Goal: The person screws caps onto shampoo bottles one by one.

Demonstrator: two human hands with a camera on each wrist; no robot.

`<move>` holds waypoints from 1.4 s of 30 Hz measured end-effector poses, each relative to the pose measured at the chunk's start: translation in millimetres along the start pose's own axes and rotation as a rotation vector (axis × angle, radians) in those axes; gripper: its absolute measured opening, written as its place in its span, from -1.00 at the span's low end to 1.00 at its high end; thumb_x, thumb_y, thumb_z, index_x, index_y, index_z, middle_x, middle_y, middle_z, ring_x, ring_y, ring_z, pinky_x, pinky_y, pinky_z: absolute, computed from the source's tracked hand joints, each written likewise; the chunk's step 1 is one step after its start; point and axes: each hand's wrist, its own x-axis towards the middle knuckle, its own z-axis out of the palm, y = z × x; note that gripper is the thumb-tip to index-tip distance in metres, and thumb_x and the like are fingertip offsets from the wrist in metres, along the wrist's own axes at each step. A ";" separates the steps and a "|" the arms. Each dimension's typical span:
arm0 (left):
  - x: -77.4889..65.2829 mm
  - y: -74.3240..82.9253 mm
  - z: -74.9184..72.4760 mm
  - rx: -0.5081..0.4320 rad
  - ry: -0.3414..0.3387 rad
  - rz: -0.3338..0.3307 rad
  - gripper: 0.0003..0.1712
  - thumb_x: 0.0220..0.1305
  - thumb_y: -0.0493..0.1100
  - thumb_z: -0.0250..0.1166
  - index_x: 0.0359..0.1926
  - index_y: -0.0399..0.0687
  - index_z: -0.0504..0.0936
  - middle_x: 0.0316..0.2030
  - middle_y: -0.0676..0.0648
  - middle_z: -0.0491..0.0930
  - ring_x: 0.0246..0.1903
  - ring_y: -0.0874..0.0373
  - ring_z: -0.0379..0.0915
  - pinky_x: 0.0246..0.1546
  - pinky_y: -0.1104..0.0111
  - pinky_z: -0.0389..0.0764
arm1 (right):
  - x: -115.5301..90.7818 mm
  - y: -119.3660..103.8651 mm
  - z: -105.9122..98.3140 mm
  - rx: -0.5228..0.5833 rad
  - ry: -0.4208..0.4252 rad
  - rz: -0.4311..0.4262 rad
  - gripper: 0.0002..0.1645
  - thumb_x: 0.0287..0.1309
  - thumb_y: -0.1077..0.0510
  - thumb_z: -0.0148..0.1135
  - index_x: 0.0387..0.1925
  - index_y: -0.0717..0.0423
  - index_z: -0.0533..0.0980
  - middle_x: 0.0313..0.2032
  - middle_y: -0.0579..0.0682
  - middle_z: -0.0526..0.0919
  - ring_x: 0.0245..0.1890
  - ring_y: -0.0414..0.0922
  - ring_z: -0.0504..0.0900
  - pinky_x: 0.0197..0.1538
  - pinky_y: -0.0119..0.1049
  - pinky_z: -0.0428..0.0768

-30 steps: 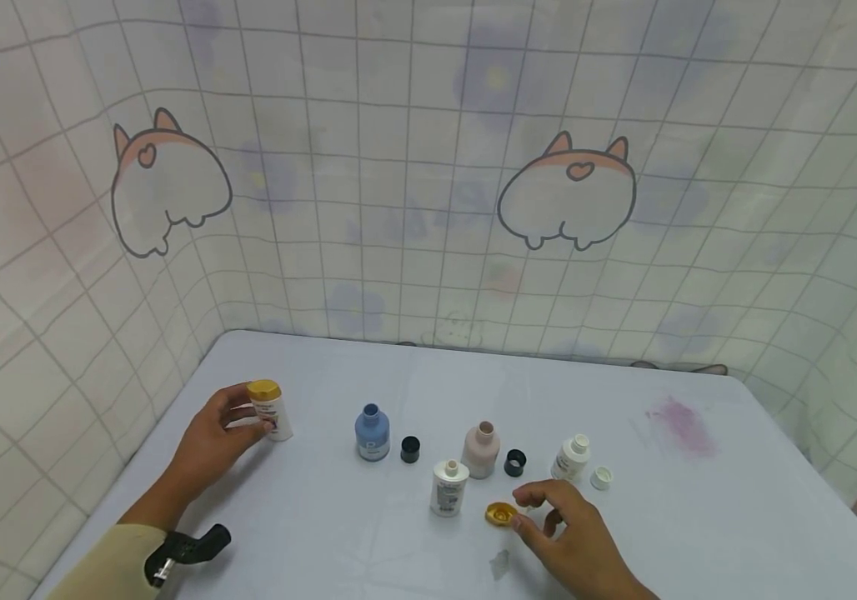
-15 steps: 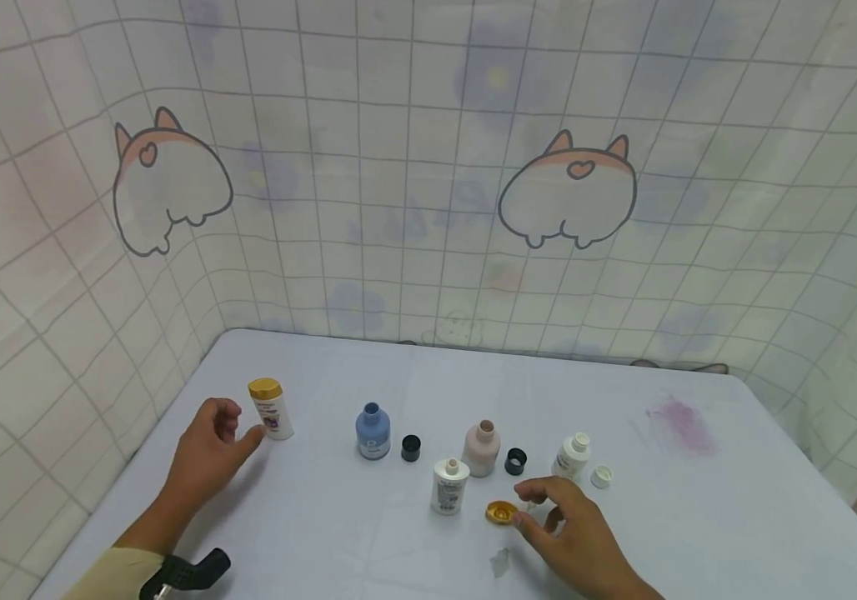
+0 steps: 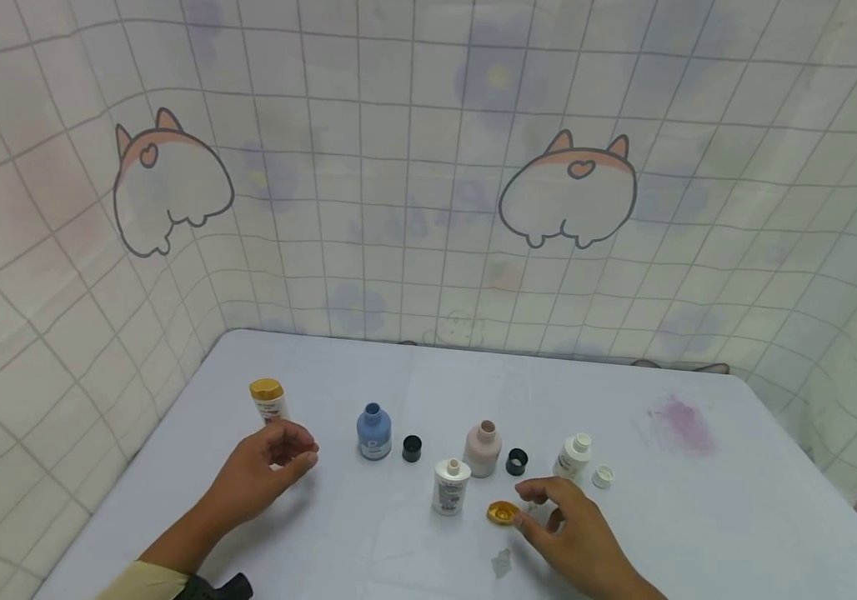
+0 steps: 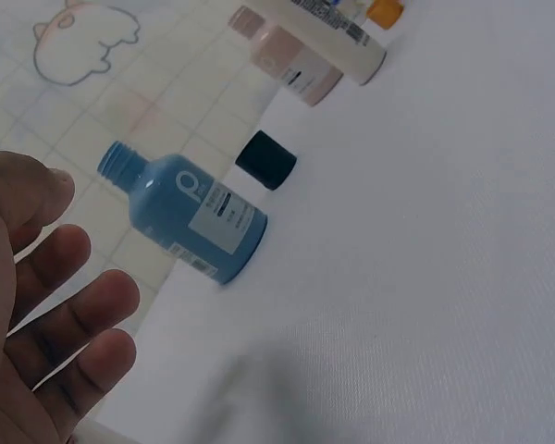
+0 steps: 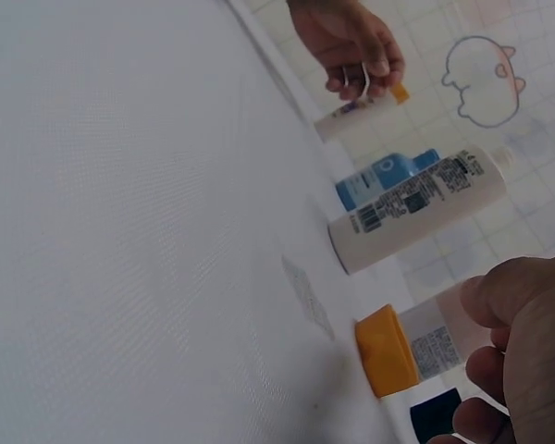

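Observation:
My left hand (image 3: 259, 475) hovers over the left of the table, fingers loosely bent and holding nothing. Behind it stands a white bottle with a yellow cap (image 3: 267, 398), partly hidden. An open blue bottle (image 4: 190, 213) is to this hand's right, with a black cap (image 4: 266, 161) beside it. My right hand (image 3: 574, 537) stays low near a loose yellow cap (image 5: 386, 351) on the table, its thumb and forefinger apart with nothing between them. Left of that cap stands an uncapped white bottle (image 3: 450, 487).
An open pale pink bottle (image 3: 483, 450), another black cap (image 3: 516, 462), a small white bottle (image 3: 573, 457) and a white cap (image 3: 603, 477) stand in the middle and right. A pink stain (image 3: 684, 425) marks the white table (image 3: 759, 508). A patterned curtain (image 3: 413, 208) hangs behind.
My left hand let go of the yellow-capped white bottle, drew back from it, then moved right across its front. The right hand and the other bottles have stayed put.

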 end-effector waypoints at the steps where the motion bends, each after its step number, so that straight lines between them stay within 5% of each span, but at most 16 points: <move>1: 0.1 2.5 1.7 -0.002 -0.010 -0.006 -0.71 0.14 0.06 0.35 -0.17 0.11 0.51 -0.26 0.15 0.59 -0.27 0.27 0.53 -0.23 0.39 0.59 | 0.3 0.5 0.3 -0.009 0.004 -0.015 -0.57 -0.01 0.00 0.41 -0.06 -0.18 0.50 -0.17 -0.23 0.52 -0.32 -0.21 0.48 -0.36 -0.45 0.52; 7: 2.5 9.8 10.3 -0.060 -0.067 -0.032 -0.70 0.12 -0.01 0.38 -0.14 0.13 0.53 -0.19 0.05 0.62 -0.22 0.25 0.53 -0.16 0.32 0.58 | 0.3 3.7 0.8 -0.012 -0.006 -0.003 -0.57 0.00 -0.05 0.40 -0.05 -0.21 0.50 -0.17 -0.25 0.52 -0.31 -0.21 0.47 -0.34 -0.44 0.52; 17: 4.7 16.0 27.1 -0.082 -0.115 0.028 -0.71 0.14 -0.04 0.37 -0.12 0.20 0.53 -0.16 0.04 0.62 -0.20 0.26 0.54 -0.15 0.35 0.58 | 2.9 9.9 3.9 0.030 0.005 -0.048 -0.58 0.01 -0.02 0.40 -0.05 -0.21 0.50 -0.16 -0.27 0.53 -0.23 -0.22 0.48 -0.26 -0.40 0.53; 26: 4.7 22.1 39.8 -0.116 -0.169 0.093 -0.71 0.16 -0.02 0.35 -0.09 0.18 0.53 -0.17 0.02 0.61 -0.20 0.24 0.54 -0.16 0.34 0.58 | 7.5 8.0 7.1 -0.071 0.005 -0.055 -0.54 -0.07 0.00 0.45 -0.08 -0.22 0.51 -0.18 -0.36 0.49 -0.19 -0.29 0.46 -0.18 -0.39 0.52; 42: 4.6 34.5 58.2 -0.115 -0.284 0.113 -0.59 0.16 0.06 0.33 0.03 0.19 0.48 -0.03 0.06 0.56 -0.10 0.21 0.51 -0.08 0.27 0.56 | 10.0 10.4 9.3 -0.129 -0.021 -0.067 -0.50 -0.12 -0.09 0.47 -0.07 -0.27 0.50 -0.18 -0.39 0.46 -0.16 -0.33 0.43 -0.11 -0.36 0.53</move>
